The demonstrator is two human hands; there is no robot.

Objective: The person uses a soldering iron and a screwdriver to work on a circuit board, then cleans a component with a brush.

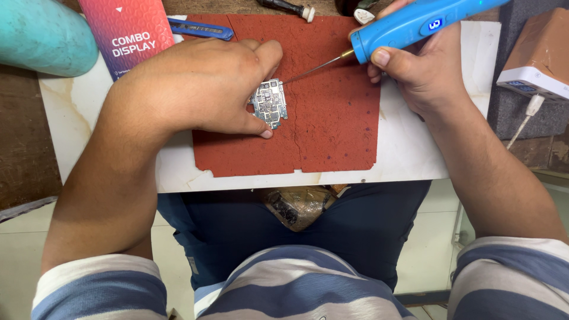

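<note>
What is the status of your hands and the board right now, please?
Left hand pins circuit board on red mat. Right hand holds blue tool, tip at board's edge. Nothing obstructing.

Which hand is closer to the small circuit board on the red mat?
Left. The left hand touches the circuit board, pinning it with thumb and fingers. The right hand stays apart to its right, holding the blue tool, whose thin tip reaches the board.

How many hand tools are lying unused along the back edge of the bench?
2 lie unused: a blue-handled knife beside the red box, and a dark-handled tool at the top edge, behind the red mat. The frame crops the bench, so more may be hidden.
</note>
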